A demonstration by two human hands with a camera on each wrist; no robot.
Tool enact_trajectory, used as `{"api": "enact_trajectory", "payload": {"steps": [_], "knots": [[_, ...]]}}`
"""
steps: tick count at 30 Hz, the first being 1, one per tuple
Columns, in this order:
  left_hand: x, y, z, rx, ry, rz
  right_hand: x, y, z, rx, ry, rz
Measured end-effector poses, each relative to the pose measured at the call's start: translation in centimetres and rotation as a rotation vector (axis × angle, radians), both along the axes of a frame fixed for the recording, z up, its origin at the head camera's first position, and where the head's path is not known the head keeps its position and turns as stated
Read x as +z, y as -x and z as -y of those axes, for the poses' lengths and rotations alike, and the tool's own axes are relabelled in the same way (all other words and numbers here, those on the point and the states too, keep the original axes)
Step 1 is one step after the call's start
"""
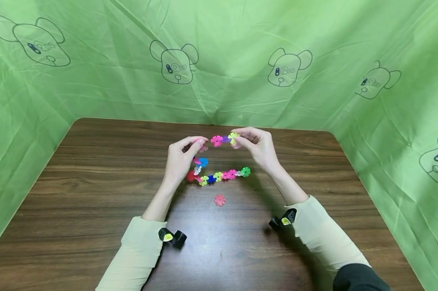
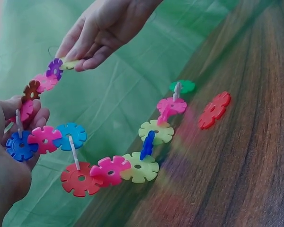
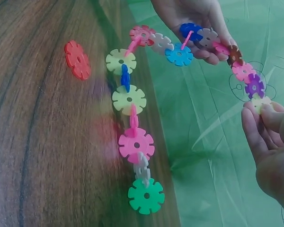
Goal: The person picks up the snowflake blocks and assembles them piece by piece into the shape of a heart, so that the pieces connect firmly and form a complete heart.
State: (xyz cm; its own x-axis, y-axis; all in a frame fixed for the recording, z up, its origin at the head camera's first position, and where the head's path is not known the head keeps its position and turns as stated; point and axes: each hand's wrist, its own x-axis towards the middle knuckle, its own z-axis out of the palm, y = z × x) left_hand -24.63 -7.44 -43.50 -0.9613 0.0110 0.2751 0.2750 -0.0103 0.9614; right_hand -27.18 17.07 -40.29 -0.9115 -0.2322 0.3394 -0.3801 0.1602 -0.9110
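Note:
A chain of notched plastic flower discs runs between both hands and bends down to the wooden table. My right hand (image 1: 259, 148) pinches the yellow disc (image 3: 259, 102) at one end. Beside that disc come a purple disc (image 3: 254, 86), a pink one (image 3: 244, 71) and a brown one (image 2: 31, 90). My left hand (image 1: 179, 161) grips the chain at a pink disc (image 2: 26, 110), partly hidden by its fingers. From there a blue disc (image 2: 21, 146) and several others hang toward the red disc (image 2: 81, 178). A green disc (image 1: 246, 172) forms the far end, low over the table.
One loose red disc (image 1: 220, 200) lies on the brown wooden table (image 1: 95, 202), nearer me than the chain. Green cloth (image 1: 233, 97) with printed bear heads surrounds the table's back and sides. Small black cameras (image 1: 173, 237) are strapped at both sleeves.

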Motion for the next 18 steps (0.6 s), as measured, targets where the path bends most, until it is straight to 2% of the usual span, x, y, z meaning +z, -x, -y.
{"api": "enact_trajectory", "payload": {"steps": [5,11,18], "knots": [[0.07,0.07,0.12,0.002,0.024,0.017,-0.1,-0.09,-0.19,-0.005,-0.024,0.022],[0.04,0.05,0.34,-0.002,0.091,0.015,-0.25,-0.17,-0.39,0.022,0.002,0.062],[0.08,0.14,0.41,-0.004,0.091,0.035,-0.95,-0.5,-0.95,0.032,0.018,0.09]]}}
